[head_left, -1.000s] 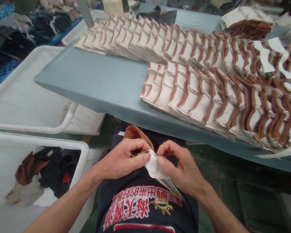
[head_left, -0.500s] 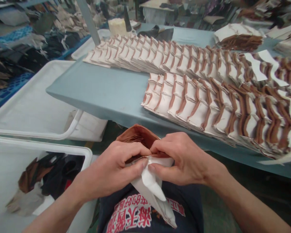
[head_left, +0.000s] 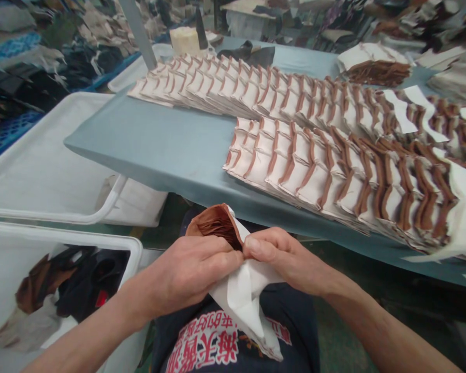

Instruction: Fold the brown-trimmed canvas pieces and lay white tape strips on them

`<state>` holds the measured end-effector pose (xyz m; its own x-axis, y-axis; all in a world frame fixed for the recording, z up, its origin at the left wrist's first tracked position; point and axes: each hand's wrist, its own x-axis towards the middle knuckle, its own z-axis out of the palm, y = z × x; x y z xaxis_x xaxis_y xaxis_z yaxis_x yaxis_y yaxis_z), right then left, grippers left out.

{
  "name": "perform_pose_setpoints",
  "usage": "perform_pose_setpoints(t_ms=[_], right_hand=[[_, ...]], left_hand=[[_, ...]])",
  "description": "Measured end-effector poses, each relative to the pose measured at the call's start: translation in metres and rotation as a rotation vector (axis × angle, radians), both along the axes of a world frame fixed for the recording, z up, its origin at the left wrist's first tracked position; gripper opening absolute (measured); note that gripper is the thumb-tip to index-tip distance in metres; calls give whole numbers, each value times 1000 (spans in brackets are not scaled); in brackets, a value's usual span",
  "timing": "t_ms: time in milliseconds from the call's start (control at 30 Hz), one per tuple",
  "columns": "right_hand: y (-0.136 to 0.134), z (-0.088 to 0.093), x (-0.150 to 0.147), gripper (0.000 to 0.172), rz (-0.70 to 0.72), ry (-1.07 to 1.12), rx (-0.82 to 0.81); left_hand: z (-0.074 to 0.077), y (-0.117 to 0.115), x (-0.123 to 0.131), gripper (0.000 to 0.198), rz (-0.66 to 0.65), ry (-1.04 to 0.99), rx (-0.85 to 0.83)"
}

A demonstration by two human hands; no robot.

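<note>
My left hand (head_left: 186, 272) grips a stack of brown pieces with white backing (head_left: 217, 225) held over my lap, fingers curled round it. My right hand (head_left: 283, 256) pinches the top piece's white backing (head_left: 246, 298), which hangs down peeled away over my dark printed shirt. Both hands meet at the stack's edge, just below the front edge of the blue-grey table (head_left: 163, 150).
Two long overlapping rows of white-and-brown pieces (head_left: 314, 160) cover the right and back of the table. White bins (head_left: 42, 176) stand at the left; the near one (head_left: 77, 280) holds dark and brown scraps. A pale block (head_left: 184, 39) and a grey post stand at the back.
The stack has been raised a little and turned, its brown edges now showing. The white backing has been peeled further and hangs lower. The view has tilted slightly.
</note>
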<state>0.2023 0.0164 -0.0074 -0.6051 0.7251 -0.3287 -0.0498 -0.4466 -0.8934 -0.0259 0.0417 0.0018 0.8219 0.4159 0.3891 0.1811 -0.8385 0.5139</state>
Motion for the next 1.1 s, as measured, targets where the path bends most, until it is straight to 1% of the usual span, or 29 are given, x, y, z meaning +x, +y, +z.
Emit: perform_pose_setpoints(t_ms=[67, 100, 133, 167, 200, 267, 333, 400, 433, 467, 500, 533, 600, 633, 667, 700, 733, 800, 900, 967, 1033, 1100], right_hand=[[-4, -4, -3, 57, -17, 22, -77], [-6, -5, -3, 54, -24, 7, -73], [-8, -4, -3, 49, -27, -26, -36], [-9, -2, -3, 42, -25, -76, 37], [-11, 0, -2, 33, -24, -137, 146], [-12, 7, 1, 19, -29, -264, 434], [-12, 13, 4, 17, -27, -360, 726], [-12, 16, 6, 19, -27, -418, 936], [-13, 17, 7, 20, -26, -442, 1004], [-13, 16, 7, 20, -25, -462, 1052], [-14, 15, 8, 20, -25, -477, 1086], [-15, 13, 8, 20, -21, -487, 1109], [-17, 8, 9, 21, -16, -495, 1131], [-19, 6, 9, 21, -14, -494, 1130], [-20, 4, 8, 22, -13, -489, 1123], [-21, 2, 8, 22, -8, -484, 1113], [-21, 1, 7, 22, -1, -481, 1104], [-22, -1, 6, 22, 10, -473, 1104], [-20, -1, 4, 23, 7, -467, 1136], [-18, 1, 5, 23, -3, -470, 1144], [-17, 3, 7, 23, -11, -474, 1146], [-17, 5, 10, 22, -11, -481, 1139]], left_hand=[[-5, 1, 0, 23, -13, 14, 80], [-7, 0, 0, 22, -22, 13, 82], [-7, -1, 0, 21, -29, 1, 52], [-7, -2, 0, 19, -24, -21, -7], [-5, -3, 0, 15, -6, -48, -86], [0, -3, 0, 10, 54, -62, -279], [6, 0, 2, 24, 86, -29, -472], [10, 3, 4, 39, 43, 18, -612], [10, 5, 5, 41, 12, 45, -639], [10, 6, 5, 39, -9, 77, -620], [10, 6, 6, 36, -23, 113, -555], [8, 5, 6, 34, -31, 152, -454], [4, 2, 6, 35, -37, 205, -219], [2, 1, 5, 37, -44, 214, -132], [0, 0, 3, 39, -51, 215, -87], [-2, 0, 1, 40, -53, 208, -82], [-5, 1, -1, 41, -54, 198, -111], [-8, 4, -5, 45, -49, 167, -236], [-10, 12, -8, 55, -4, 136, -522], [-7, 15, -8, 63, 11, 114, -668], [-4, 15, -7, 60, 2, 106, -707], [0, 11, -5, 50, 6, 93, -663]])
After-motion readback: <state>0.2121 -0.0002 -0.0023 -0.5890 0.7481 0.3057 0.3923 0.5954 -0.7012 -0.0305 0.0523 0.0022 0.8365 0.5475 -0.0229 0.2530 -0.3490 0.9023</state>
